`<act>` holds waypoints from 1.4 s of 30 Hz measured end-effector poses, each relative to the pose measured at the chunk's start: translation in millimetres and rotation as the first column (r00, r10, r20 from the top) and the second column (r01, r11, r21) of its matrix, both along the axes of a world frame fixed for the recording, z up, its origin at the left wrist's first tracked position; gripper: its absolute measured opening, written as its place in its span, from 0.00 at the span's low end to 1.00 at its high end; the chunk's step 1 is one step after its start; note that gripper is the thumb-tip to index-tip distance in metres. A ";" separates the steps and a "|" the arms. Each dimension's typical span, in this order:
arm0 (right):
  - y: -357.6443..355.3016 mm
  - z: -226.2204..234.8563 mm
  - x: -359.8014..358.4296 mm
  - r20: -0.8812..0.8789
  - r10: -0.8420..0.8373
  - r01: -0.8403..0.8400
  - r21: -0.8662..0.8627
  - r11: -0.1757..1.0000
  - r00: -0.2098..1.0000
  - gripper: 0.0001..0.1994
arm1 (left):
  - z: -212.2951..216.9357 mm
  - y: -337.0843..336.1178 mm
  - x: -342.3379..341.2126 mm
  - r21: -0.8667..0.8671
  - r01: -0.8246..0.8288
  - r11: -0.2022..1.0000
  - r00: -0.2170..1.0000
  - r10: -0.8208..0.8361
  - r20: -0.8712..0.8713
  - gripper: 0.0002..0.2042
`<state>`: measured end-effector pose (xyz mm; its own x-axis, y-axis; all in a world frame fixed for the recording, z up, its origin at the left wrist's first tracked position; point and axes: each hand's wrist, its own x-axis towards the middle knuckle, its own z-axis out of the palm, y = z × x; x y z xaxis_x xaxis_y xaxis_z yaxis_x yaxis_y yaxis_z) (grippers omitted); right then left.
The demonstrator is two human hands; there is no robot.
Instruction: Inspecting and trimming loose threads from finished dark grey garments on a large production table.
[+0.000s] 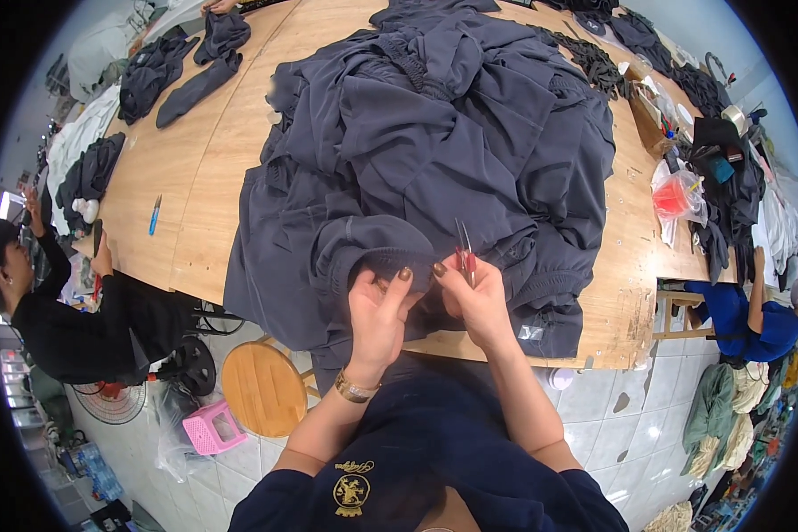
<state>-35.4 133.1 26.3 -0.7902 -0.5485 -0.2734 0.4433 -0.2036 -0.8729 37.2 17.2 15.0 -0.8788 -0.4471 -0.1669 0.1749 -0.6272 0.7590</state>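
My left hand [378, 317] is closed on the gathered elastic edge of a dark grey garment [355, 238], near the front of the table. Close beside it, my right hand [479, 309] grips a pair of thread snips [464, 241] with a red handle, the thin metal blades pointing up and away from me. The right thumb and fingertips also meet the garment's edge; whether they pinch it I cannot tell. Beyond both hands rises a large heap of dark grey garments [479, 151], several with elastic gathers.
The heap rests on a plywood table [208, 160]. A blue pen-like tool [155, 215] lies to the left, a red drink in a plastic bag [678, 197] to the right. Below are a round stool [263, 388] and a pink plastic stool [213, 427]. Other people are at both sides.
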 end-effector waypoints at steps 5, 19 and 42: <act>-10.1 -3.7 12.9 -0.367 -0.194 0.212 0.009 0.977 0.910 0.06 | -0.5 -0.4 -4.0 -0.056 -0.067 0.996 0.998 0.068 0.012 0.12; 9.5 -6.6 11.8 -0.697 0.064 0.205 0.295 0.933 0.714 0.13 | 5.3 -8.6 1.3 -0.005 -0.051 0.999 0.998 0.051 -0.034 0.15; 8.5 -12.1 11.3 -0.845 0.337 0.317 0.482 0.817 0.416 0.15 | 6.9 -10.8 3.4 0.048 -0.020 0.999 1.000 0.019 0.022 0.14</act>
